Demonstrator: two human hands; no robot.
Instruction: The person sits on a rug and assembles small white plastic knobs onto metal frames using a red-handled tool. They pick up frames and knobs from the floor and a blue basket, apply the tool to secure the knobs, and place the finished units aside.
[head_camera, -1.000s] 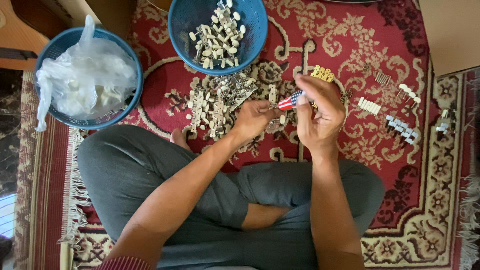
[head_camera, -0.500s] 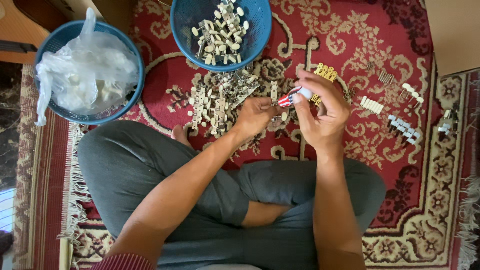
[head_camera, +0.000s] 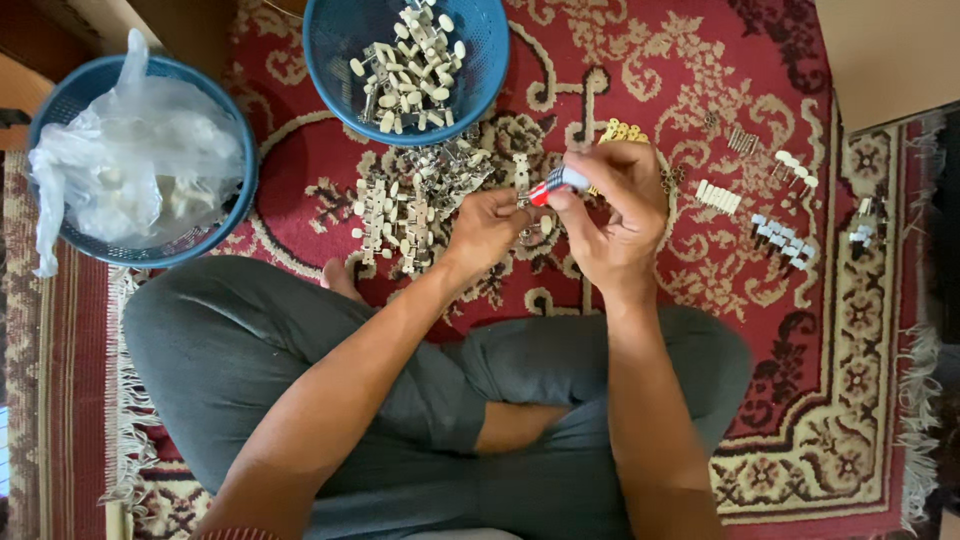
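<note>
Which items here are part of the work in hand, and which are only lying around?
In use:
- right hand gripping a red-handled tool
- left hand pinching a small metal part
- pile of cream-knobbed metal parts on the rug
- blue basket of the same parts

Lying about:
- blue basket holding a clear plastic bag
- cardboard box
- patterned red rug

left hand (head_camera: 487, 228): pinches a small part, mostly hidden by fingers, kind unclear
tool (head_camera: 556, 184): red-and-white handle shows, tip hidden
right hand (head_camera: 612, 212): palm side unseen
bag (head_camera: 130, 165): contents blurred through plastic
top basket (head_camera: 345, 70): rim cut by frame edge
small parts at right (head_camera: 784, 232): too small to tell
</note>
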